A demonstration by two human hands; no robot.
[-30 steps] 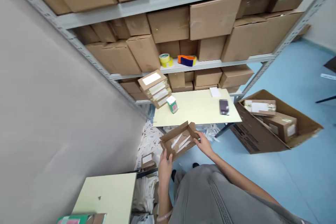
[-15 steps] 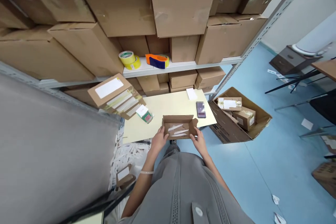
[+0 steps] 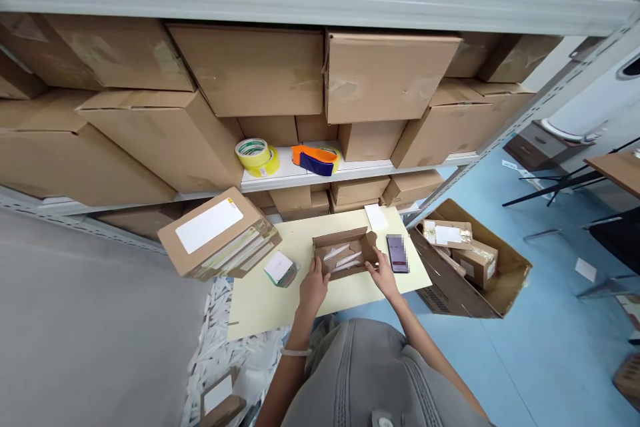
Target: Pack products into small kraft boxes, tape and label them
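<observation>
Since half a second ago, both hands have carried the open, shallow brown cardboard box (image 3: 340, 239) forward, from the near edge of the worktop to well over it. Behind stands a tall grey metal shelving rack (image 3: 320, 0) packed with cartons. Before it lies the pale yellow rectangular worktop (image 3: 250, 313), with a large open brown cardboard carton (image 3: 510, 280) on the floor to its right. The shallow box sits between the hands; whether it touches the worktop, I cannot tell. Both forearms reach forward and converge on it. The left hand (image 3: 314, 285) points away from the body, its grip pinching the near left corner between thumb and fingers. The right hand (image 3: 383, 275) angles inward, its grip pinching the right end. Just beside that hand lies a dark rectangular phone (image 3: 397, 250). Smallest are the thin white strips (image 3: 347, 261) inside the box.
</observation>
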